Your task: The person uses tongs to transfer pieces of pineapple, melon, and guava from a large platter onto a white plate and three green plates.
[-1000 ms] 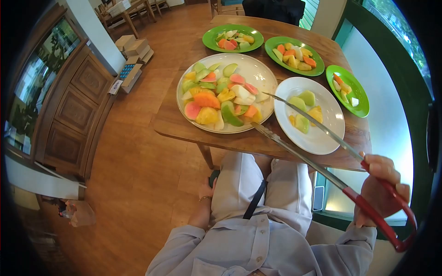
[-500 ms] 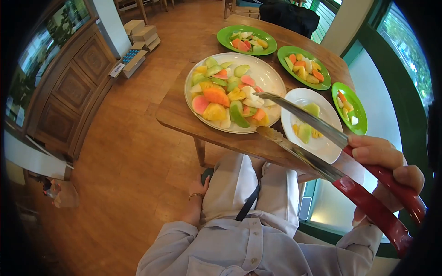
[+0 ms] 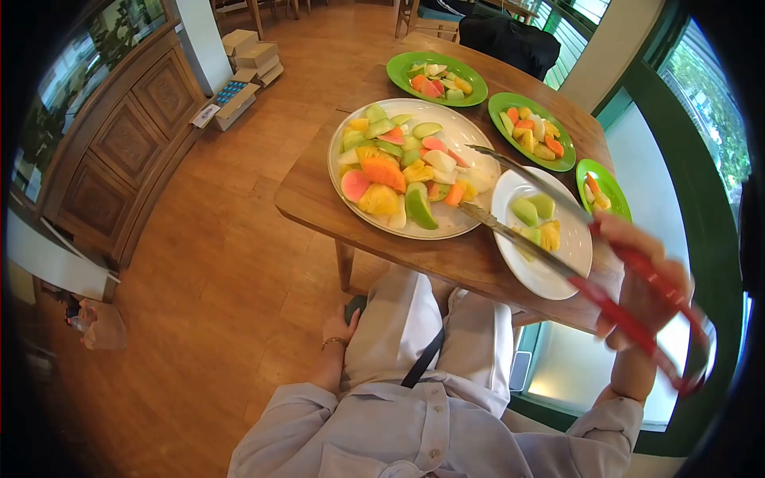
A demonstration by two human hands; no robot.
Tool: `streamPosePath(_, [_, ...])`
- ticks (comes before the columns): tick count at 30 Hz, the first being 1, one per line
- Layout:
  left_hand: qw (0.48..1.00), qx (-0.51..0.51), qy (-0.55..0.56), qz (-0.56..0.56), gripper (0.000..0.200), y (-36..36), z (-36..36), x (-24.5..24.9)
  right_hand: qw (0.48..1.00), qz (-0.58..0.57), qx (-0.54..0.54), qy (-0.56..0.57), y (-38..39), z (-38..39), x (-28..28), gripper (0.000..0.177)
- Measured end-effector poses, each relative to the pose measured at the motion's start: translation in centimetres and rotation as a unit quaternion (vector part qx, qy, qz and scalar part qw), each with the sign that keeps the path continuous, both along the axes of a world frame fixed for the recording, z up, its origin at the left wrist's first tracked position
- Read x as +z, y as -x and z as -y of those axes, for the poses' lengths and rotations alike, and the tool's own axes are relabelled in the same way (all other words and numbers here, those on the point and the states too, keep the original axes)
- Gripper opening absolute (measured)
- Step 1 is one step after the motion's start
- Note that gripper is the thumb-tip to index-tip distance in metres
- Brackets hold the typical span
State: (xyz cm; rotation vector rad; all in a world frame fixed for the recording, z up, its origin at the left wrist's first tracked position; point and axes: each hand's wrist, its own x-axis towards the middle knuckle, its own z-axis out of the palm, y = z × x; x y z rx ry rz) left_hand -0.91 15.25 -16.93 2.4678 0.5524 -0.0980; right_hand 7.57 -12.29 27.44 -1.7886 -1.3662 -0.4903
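Note:
My right hand [image 3: 644,275] is closed around the red handles of metal tongs [image 3: 586,285], blurred by motion. The tongs' jaws are spread apart, with nothing between their tips. One tip is over the right side of a large cream plate [image 3: 366,227] heaped with cut fruit [image 3: 384,171]; the other is near its front right rim. Below the tongs, a white plate [image 3: 550,285] holds green melon pieces [image 3: 524,211] and yellow pineapple [image 3: 550,235]. My left hand [image 3: 338,328] hangs low beside my thigh, next to a dark rounded thing [image 3: 356,307]; its fingers are partly hidden.
Three green plates [image 3: 396,80] of mixed fruit line the far and right sides of the wooden table [image 3: 307,195]. A black bag or cloth [image 3: 510,44] lies behind it. Cardboard boxes [image 3: 255,57] stand on the floor by a pillar, and a window [image 3: 701,103] is at right.
The right hand and tongs have shifted left and up, leaving the tips farther right over the cream plate. The view has moved slightly. The left hand stays by the thigh.

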Motion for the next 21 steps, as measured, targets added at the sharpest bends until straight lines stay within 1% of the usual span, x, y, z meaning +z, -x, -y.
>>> streamPosePath(1, [1.000,0.002,0.002,0.006,0.049,0.0,0.0,0.1,0.999,-0.029,0.011,-0.020,-0.8,0.6,0.1,0.064])
streamPosePath(3, [1.000,0.001,0.007,0.010,0.048,0.1,0.1,0.5,0.990,-0.051,-0.062,-0.119,-3.1,1.4,0.2,0.063])
streamPosePath(5, [1.000,-0.001,0.012,0.017,0.048,0.0,0.1,0.5,0.982,-0.066,-0.070,-0.161,-6.1,2.5,0.6,0.049])
streamPosePath(7, [1.000,-0.007,-0.016,-0.006,0.048,-0.2,-0.1,0.2,0.965,-0.137,-0.090,-0.204,-8.4,3.5,0.5,0.038])
streamPosePath(8, [1.000,-0.008,-0.018,-0.002,0.048,0.0,0.0,0.2,0.950,-0.189,-0.098,-0.230,-9.2,4.1,0.4,0.030])
streamPosePath(9, [1.000,-0.005,-0.011,0.008,0.048,0.1,0.1,0.4,0.950,-0.183,-0.097,-0.233,-9.9,5.0,0.1,0.030])
streamPosePath(11, [1.000,-0.003,-0.006,0.022,0.047,-0.1,0.1,0.7,0.918,-0.276,-0.077,-0.274,-11.2,7.0,-0.7,0.030])
streamPosePath(13, [1.000,-0.008,-0.005,0.022,0.047,0.0,0.1,0.7,0.910,-0.285,-0.088,-0.289,-11.3,8.1,-1.4,0.031])
streamPosePath(15, [1.000,-0.008,-0.011,0.016,0.047,-0.1,-0.1,0.0,0.879,-0.315,-0.072,-0.350,-11.3,8.7,-1.7,0.033])
streamPosePath(16, [1.000,-0.010,-0.019,0.008,0.047,-0.1,-0.2,-0.3,0.866,-0.325,-0.085,-0.370,-11.4,8.9,-1.9,0.033])
streamPosePath(17, [1.000,-0.012,-0.021,0.009,0.047,0.1,-0.2,-0.6,0.866,-0.324,-0.085,-0.372,-11.4,9.0,-2.0,0.033])
streamPosePath(19, [1.000,-0.004,-0.014,0.014,0.048,0.0,0.0,-0.6,0.847,-0.341,-0.090,-0.398,-11.4,8.9,-2.2,0.030])
streamPosePath(21, [1.000,-0.005,-0.013,0.019,0.048,-0.1,0.0,-0.7,0.839,-0.349,-0.095,-0.407,-11.3,8.7,-2.6,0.028])
